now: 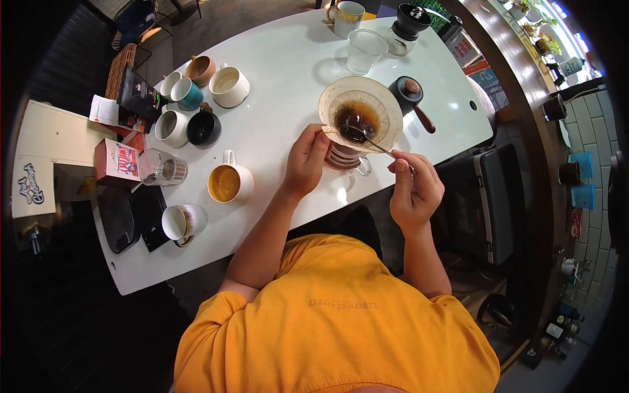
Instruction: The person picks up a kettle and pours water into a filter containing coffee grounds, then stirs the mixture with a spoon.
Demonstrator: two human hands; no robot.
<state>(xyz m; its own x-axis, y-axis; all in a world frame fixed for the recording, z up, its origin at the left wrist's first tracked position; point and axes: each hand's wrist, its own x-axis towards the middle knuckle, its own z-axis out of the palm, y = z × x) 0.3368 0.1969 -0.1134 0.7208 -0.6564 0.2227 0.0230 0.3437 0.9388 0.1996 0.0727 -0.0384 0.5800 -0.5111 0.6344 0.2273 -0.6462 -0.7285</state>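
Note:
A pale paper coffee filter [385, 108] sits open in a dripper [344, 159], with dark, wet coffee [356, 120] inside. My left hand [306, 160] is closed at the near left rim, pinching the filter's edge between thumb and fingers. In my right hand [418, 190] is a thin metal spoon [379, 145], gripped by its handle. Its far end dips into the coffee. Beneath the dripper, a clear glass handle [364, 168] shows; the vessel under it is mostly hidden. Just right of the filter stands a small black pot [406, 93] with a wooden handle.
On the white table [282, 72], several mugs stand at left, among them a yellow-lined mug [230, 183] and a teal cup [187, 94]. A drinking glass [164, 168] lies near a red-white box [118, 162]. A clear cup [366, 51] and a grinder [411, 25] stand behind.

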